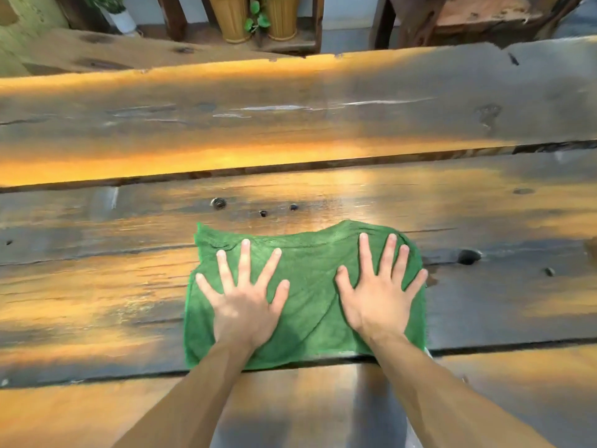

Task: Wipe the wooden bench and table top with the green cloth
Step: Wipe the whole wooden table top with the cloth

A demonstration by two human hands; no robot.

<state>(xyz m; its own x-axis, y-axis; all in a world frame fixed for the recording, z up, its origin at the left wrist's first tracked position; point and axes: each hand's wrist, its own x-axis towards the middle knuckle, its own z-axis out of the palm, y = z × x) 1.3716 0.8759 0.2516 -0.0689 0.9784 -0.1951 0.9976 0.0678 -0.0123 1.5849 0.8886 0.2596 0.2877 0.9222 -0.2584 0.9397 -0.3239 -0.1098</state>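
A green cloth [310,279] lies spread flat on the middle plank of the dark wooden table top [290,130]. My left hand [244,302] presses on the cloth's left half with its fingers straight and splayed. On the right half my right hand [381,295] presses the same way, fingers spread apart. The cloth's near edge sits along a gap between planks. A second wooden plank, perhaps the bench [106,53], shows beyond the table's far edge at the upper left.
Knot holes [468,256] dot the plank near the cloth. Beyond the far edge stand two wicker baskets [231,16] with a green plant, a white pot [124,19] and dark wooden furniture legs [407,24].
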